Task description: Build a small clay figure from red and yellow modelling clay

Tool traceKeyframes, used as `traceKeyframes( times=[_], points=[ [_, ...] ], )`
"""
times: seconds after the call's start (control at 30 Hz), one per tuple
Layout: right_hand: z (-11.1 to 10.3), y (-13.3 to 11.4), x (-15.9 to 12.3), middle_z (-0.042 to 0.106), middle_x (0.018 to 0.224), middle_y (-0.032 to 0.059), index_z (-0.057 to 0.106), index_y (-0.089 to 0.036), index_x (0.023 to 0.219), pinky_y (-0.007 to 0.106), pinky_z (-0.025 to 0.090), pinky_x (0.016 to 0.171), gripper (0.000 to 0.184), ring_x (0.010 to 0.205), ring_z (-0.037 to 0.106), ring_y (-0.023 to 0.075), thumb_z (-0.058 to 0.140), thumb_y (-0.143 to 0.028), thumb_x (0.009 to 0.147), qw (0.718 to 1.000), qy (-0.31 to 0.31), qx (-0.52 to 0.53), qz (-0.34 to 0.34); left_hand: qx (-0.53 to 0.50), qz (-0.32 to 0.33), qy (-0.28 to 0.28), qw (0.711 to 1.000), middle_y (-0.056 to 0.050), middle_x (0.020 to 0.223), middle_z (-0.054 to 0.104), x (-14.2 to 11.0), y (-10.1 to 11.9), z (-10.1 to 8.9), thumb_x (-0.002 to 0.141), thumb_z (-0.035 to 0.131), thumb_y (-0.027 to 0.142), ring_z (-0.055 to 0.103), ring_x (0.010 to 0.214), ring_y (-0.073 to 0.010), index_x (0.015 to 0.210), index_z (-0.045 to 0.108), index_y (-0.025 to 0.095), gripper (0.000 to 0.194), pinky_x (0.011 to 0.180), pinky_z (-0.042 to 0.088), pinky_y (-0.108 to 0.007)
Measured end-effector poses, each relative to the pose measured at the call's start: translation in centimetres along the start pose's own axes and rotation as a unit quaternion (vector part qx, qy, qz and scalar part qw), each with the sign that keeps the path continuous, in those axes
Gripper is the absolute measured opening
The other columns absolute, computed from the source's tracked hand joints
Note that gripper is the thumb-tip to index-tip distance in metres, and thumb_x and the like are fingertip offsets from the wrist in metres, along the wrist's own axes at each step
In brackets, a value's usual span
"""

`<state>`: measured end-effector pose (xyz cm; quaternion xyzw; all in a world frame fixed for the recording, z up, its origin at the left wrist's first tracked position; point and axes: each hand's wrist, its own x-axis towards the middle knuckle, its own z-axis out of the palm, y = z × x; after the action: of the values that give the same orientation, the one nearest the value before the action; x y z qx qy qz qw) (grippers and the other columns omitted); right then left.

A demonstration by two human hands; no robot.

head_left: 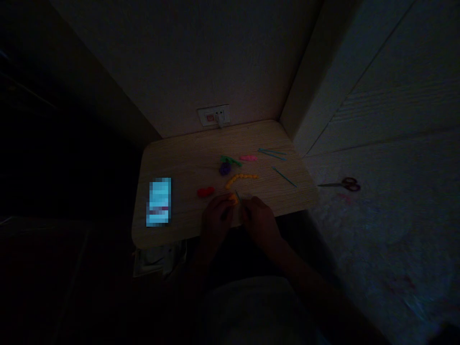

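Note:
In the head view, my left hand (217, 213) is closed on a small orange lump (234, 198); it looks soft, but the dimness hides its material. My right hand (259, 218) grips a thin teal stick (238, 196), its tip at the lump. Just beyond my hands lies a bumpy orange-yellow strip (244, 176), curved at its left end. A red piece (205, 192) rests left of my fingers. Farther back are a dark purple bumpy cluster (225, 168), a green piece (231, 160) touching or close to it, and a pink strip (248, 158).
More teal sticks (272, 154) lie at the back right of the wooden table (187, 155), one stick (284, 177) nearer. A lit, blurred-out phone-like screen (159, 201) is at the left. Scissors (341, 184) lie beyond the right edge. A wall socket (214, 115) is behind.

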<state>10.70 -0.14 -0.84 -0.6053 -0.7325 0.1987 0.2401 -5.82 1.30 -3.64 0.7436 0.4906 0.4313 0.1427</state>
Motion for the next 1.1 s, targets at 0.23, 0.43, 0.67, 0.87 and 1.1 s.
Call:
traceKeyframes(
  times=[0.23,0.43,0.67,0.87,1.1],
  points=[
    [-0.2,-0.3,0.2,0.073,0.101,0.0123,0.071,-0.015,0.105,0.034,0.050,0.086,0.022,0.095,0.068,0.0248,0.050,-0.013,0.101,1.000,-0.005,0.000,0.008,-0.005,0.006,0.000,1.000,-0.007,0.117,0.075,0.2,0.3,-0.1,0.094,0.065,0.013,0.072,0.110,-0.0215,0.104,0.072,0.022,0.015,0.099,0.061,-0.041],
    [-0.7,-1.0,-0.1,0.074,0.099,0.0085,0.072,-0.018,0.097,0.030,0.044,0.073,0.018,0.089,0.068,0.0222,0.054,-0.017,0.101,0.999,-0.031,-0.041,0.016,-0.015,-0.009,-0.008,1.000,-0.006,0.117,0.075,0.2,0.4,-0.1,0.095,0.064,0.015,0.073,0.110,-0.0213,0.104,0.072,0.023,0.014,0.098,0.062,-0.040],
    [-0.7,-0.6,0.1,0.074,0.096,0.0076,0.071,-0.019,0.094,0.030,0.043,0.074,0.016,0.089,0.069,0.0222,0.056,-0.017,0.098,1.000,-0.018,-0.011,0.018,-0.011,-0.011,-0.008,1.000,-0.006,0.116,0.076,0.3,0.3,0.0,0.095,0.064,0.017,0.073,0.109,-0.0218,0.103,0.072,0.023,0.012,0.097,0.062,-0.041],
    [-0.9,-0.5,-0.5,0.074,0.095,0.0093,0.070,-0.019,0.093,0.030,0.043,0.074,0.017,0.088,0.067,0.0228,0.054,-0.014,0.097,0.999,-0.011,-0.040,0.033,-0.008,-0.006,-0.007,1.000,-0.007,0.116,0.075,0.3,0.3,0.0,0.096,0.063,0.017,0.072,0.109,-0.0220,0.102,0.071,0.023,0.011,0.098,0.061,-0.042],
    [-0.9,-1.0,-0.3,0.074,0.091,0.0090,0.069,-0.018,0.088,0.030,0.042,0.072,0.019,0.083,0.068,0.0220,0.053,-0.014,0.097,0.998,-0.046,-0.048,0.007,-0.004,-0.006,-0.013,1.000,-0.006,0.116,0.075,0.3,0.3,0.0,0.096,0.063,0.017,0.071,0.111,-0.0220,0.104,0.071,0.023,0.012,0.099,0.060,-0.042]
  ],
)
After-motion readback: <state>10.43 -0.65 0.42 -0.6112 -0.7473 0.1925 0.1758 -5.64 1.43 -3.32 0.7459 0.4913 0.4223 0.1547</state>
